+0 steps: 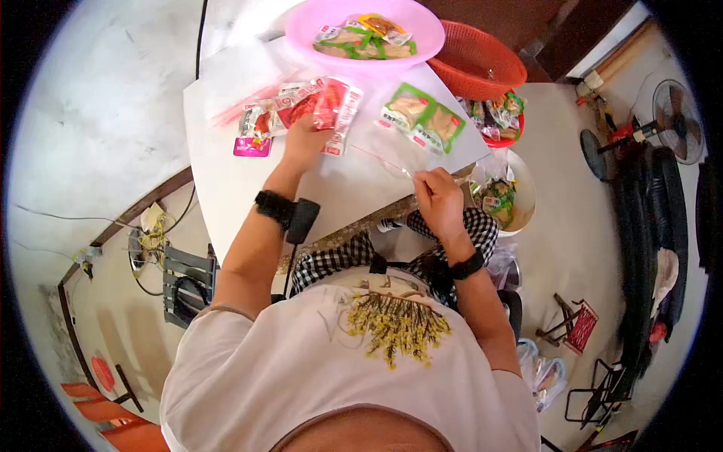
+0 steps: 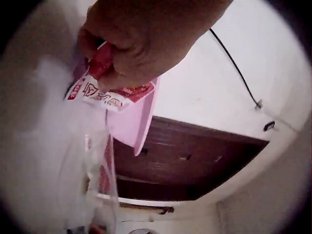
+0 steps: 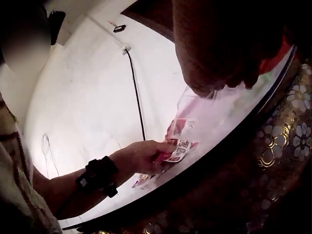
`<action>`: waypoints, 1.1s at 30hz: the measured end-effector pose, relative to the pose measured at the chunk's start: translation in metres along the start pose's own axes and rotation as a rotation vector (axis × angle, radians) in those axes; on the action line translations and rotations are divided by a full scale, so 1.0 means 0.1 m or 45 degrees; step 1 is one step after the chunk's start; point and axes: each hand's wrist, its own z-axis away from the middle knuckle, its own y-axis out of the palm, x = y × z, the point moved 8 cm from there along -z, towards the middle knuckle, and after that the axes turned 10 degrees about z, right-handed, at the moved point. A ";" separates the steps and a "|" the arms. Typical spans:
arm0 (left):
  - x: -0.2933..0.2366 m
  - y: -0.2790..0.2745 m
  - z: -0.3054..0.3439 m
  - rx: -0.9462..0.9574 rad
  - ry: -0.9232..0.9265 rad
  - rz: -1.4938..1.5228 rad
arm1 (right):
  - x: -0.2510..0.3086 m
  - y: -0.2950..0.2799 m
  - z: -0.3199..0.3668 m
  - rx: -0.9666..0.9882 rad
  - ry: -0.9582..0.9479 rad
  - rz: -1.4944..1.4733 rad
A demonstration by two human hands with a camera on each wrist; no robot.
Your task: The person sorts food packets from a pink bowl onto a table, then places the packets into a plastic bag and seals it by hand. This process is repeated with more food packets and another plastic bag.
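Observation:
My left hand (image 1: pixel 307 143) grips a red and white snack packet (image 1: pixel 331 105) above the left half of the white table. In the left wrist view its fingers curl round the packet (image 2: pixel 105 100). Red packets and a small purple packet (image 1: pixel 252 147) lie just left of that hand. My right hand (image 1: pixel 440 200), at the table's front edge, pinches the edge of a clear plastic bag (image 1: pixel 388 157) that stretches toward the left hand. Two green and white packets (image 1: pixel 439 126) lie on the table beyond the bag.
At the table's back stands a pink basin (image 1: pixel 422 34) holding several packets, beside a red basket (image 1: pixel 482 68). Lower right are a red container (image 1: pixel 520 135) and a white bucket (image 1: pixel 529 188), both with packets inside. A grey chair (image 1: pixel 188 271) stands to the left.

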 end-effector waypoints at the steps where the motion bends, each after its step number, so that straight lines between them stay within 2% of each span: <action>1: -0.25 0.02 0.08 0.004 0.089 0.246 | -0.01 -0.01 0.01 -0.008 0.010 -0.021; 2: -0.34 -0.07 0.26 -0.087 -0.128 0.119 | -0.02 -0.02 0.01 -0.016 0.021 -0.043; 5: -0.33 -0.29 0.52 -0.008 -0.410 0.280 | 0.01 -0.07 -0.08 -0.057 0.049 -0.072; 8: -0.48 -0.32 0.82 0.122 -0.468 0.535 | 0.03 -0.13 -0.17 -0.104 0.063 -0.083; 14: -0.38 0.06 1.35 0.651 -0.831 0.814 | 0.07 -0.19 -0.26 -0.154 0.069 -0.121; 17: -0.33 0.33 1.33 0.679 -0.956 0.960 | 0.10 -0.20 -0.27 -0.147 0.055 -0.115; 24: -0.26 0.65 0.99 0.406 -0.856 1.101 | 0.18 -0.24 -0.26 -0.110 0.014 -0.061; 28: -0.32 0.92 0.85 0.346 -0.754 1.178 | 0.21 -0.20 -0.23 -0.089 -0.019 -0.073; 33: 0.04 1.23 0.52 0.395 -0.596 1.153 | 0.26 -0.16 -0.22 -0.080 -0.062 -0.119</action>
